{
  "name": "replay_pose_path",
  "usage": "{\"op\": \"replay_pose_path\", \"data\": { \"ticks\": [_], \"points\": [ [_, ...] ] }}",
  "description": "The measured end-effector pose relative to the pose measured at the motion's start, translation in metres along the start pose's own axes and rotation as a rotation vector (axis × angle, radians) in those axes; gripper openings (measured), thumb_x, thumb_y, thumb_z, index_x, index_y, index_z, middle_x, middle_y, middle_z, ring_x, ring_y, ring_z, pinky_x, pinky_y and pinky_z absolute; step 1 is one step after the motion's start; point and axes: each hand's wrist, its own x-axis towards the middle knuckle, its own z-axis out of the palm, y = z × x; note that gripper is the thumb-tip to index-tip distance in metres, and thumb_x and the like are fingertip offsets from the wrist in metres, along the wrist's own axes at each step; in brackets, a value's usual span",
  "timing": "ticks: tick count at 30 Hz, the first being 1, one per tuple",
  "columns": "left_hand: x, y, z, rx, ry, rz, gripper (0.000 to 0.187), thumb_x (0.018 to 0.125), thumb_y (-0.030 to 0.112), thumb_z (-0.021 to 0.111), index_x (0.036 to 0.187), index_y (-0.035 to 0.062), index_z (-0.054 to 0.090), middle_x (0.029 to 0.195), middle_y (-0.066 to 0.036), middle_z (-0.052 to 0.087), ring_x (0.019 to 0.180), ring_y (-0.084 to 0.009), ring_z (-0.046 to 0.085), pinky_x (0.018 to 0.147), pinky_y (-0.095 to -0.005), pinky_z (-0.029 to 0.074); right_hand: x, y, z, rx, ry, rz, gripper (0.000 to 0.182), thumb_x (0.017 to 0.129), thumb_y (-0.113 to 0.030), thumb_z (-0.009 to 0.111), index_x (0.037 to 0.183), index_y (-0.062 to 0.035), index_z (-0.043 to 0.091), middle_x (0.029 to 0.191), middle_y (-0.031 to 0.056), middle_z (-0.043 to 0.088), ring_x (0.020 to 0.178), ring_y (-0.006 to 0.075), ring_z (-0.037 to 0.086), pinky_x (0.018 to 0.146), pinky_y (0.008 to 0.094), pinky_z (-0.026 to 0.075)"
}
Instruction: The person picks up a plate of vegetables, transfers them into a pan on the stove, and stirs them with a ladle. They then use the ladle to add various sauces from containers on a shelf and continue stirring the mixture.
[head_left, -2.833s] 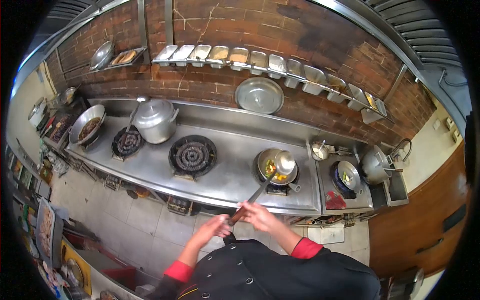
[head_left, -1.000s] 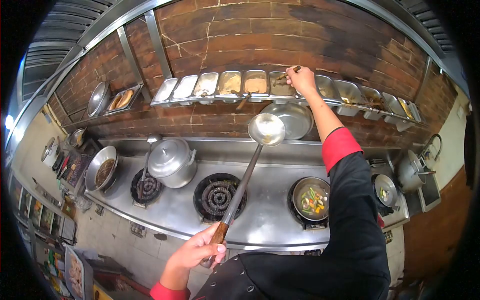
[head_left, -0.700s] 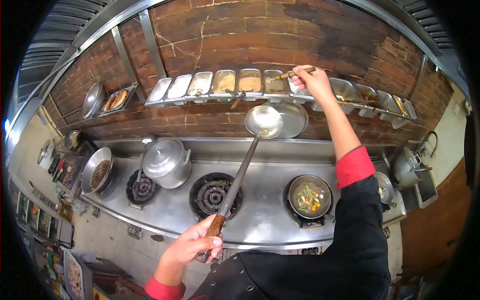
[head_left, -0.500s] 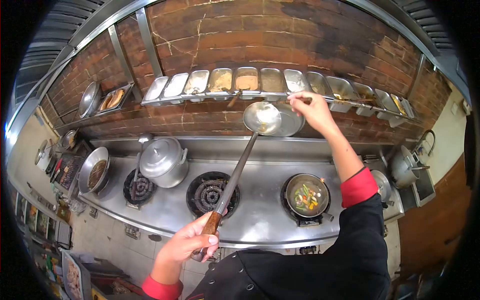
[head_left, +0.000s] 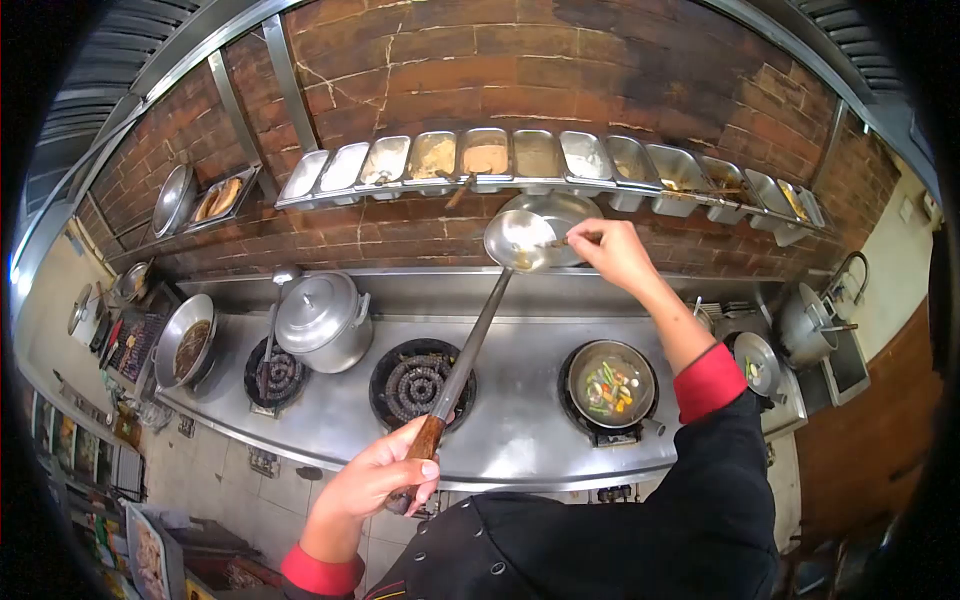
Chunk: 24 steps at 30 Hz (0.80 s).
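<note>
My left hand is wrapped round the wooden grip of a long-handled metal ladle. The ladle's bowl is raised at the wall, below the row of metal containers, with a little yellowish matter in it. My right hand pinches a small spoon, its far end over the right side of the ladle bowl. Behind the ladle bowl, a round metal bowl or lid shows in part. Lower right, a frying pan of cut vegetables sits on a burner.
A lidded aluminium pot stands beside the middle burner. Left of it are another ladle and a wok of dark contents. A smaller pan and a tall pot stand at the right end of the steel counter.
My right hand has come down and left from the containers, bringing the small spoon to the ladle bowl. My left hand holds the ladle nearly still.
</note>
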Motion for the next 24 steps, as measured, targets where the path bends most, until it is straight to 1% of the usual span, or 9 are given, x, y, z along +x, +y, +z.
{"op": "replay_pose_path", "data": {
  "ticks": [1,7,9,10,11,14,18,20,24],
  "points": [
    [0.000,0.002,0.002,0.007,0.000,0.005,0.058,0.093,0.013,0.056,0.145,0.0058,0.032,0.067,-0.003,0.053,0.055,-0.0104,0.050,0.047,-0.0254,0.043,0.004,0.008,0.001,-0.204,-0.051,-0.010,0.019,0.088,-0.015,0.066,0.097,0.0013,0.071,0.080,0.0068,0.072,0.069,0.0084,0.063,0.065,0.0262,0.051],
    [0.010,-0.001,0.007,0.045,0.041,0.013,0.063,0.089,0.019,0.061,0.145,0.0021,0.036,0.064,-0.004,0.054,0.050,-0.0103,0.050,0.042,-0.0238,0.040,0.053,-0.023,-0.032,0.111,0.302,-0.141,0.019,0.091,-0.018,0.066,0.099,-0.0026,0.072,0.071,0.0032,0.067,0.066,0.0066,0.061,0.060,0.0249,0.047],
    [0.011,0.004,0.004,0.018,-0.027,-0.013,0.058,0.093,0.013,0.057,0.145,0.0053,0.033,0.068,-0.003,0.054,0.057,-0.0093,0.051,0.049,-0.0243,0.044,0.083,-0.013,-0.049,-0.108,0.406,-0.122,0.020,0.091,-0.020,0.065,0.098,-0.0024,0.072,0.070,0.0022,0.066,0.064,0.0068,0.060,0.058,0.0264,0.047],
    [0.011,0.006,0.007,0.015,-0.038,-0.011,0.058,0.093,0.013,0.057,0.146,0.0057,0.032,0.068,-0.003,0.054,0.057,-0.0094,0.051,0.049,-0.0243,0.044,0.100,0.004,-0.052,-0.165,0.425,-0.108,0.023,0.088,-0.023,0.067,0.095,-0.0015,0.071,0.082,0.0120,0.072,0.071,0.0202,0.068,0.068,0.0319,0.051],
    [0.011,0.007,0.008,0.013,-0.048,-0.008,0.059,0.093,0.012,0.056,0.146,0.0061,0.032,0.068,-0.003,0.054,0.057,-0.0095,0.051,0.049,-0.0243,0.044,0.114,0.019,-0.055,-0.165,0.430,-0.112,0.023,0.088,-0.023,0.067,0.095,-0.0015,0.071,0.082,0.0120,0.072,0.071,0.0202,0.068,0.068,0.0319,0.051],
    [0.013,0.007,0.010,0.032,-0.053,0.005,0.059,0.093,0.011,0.055,0.147,0.0067,0.031,0.068,-0.003,0.053,0.057,-0.0095,0.051,0.050,-0.0241,0.044,0.145,0.066,-0.054,-0.396,0.278,0.115,0.028,0.085,-0.031,0.068,0.095,-0.0048,0.073,0.091,0.0233,0.069,0.088,0.0408,0.065,0.081,0.0419,0.051],
    [0.014,0.011,0.013,0.033,-0.056,0.010,0.056,0.093,0.011,0.056,0.144,0.0060,0.033,0.068,-0.002,0.053,0.056,-0.0095,0.050,0.049,-0.0237,0.044,0.165,0.101,-0.050,-0.468,0.307,-0.017,0.028,0.084,-0.030,0.068,0.093,-0.0045,0.073,0.091,0.0255,0.068,0.093,0.0419,0.064,0.083,0.0435,0.050],
    [0.016,0.011,0.013,0.052,-0.051,0.005,0.052,0.094,0.012,0.056,0.141,0.0053,0.036,0.067,-0.002,0.053,0.055,-0.0094,0.050,0.049,-0.0233,0.043,0.167,0.094,-0.056,-0.450,0.250,-0.038,0.024,0.087,-0.027,0.068,0.090,-0.0037,0.073,0.067,0.0097,0.067,0.056,0.0160,0.062,0.060,0.0334,0.051],
    [0.018,0.011,0.013,0.038,-0.043,0.008,0.049,0.094,0.014,0.056,0.138,0.0041,0.037,0.067,-0.002,0.053,0.055,-0.0092,0.050,0.049,-0.0232,0.043,0.167,0.069,-0.073,-0.029,0.044,0.249,0.023,0.088,-0.022,0.066,0.082,0.0000,0.068,0.064,0.0034,0.065,0.050,0.0088,0.056,0.045,0.0244,0.044]
  ]
}}
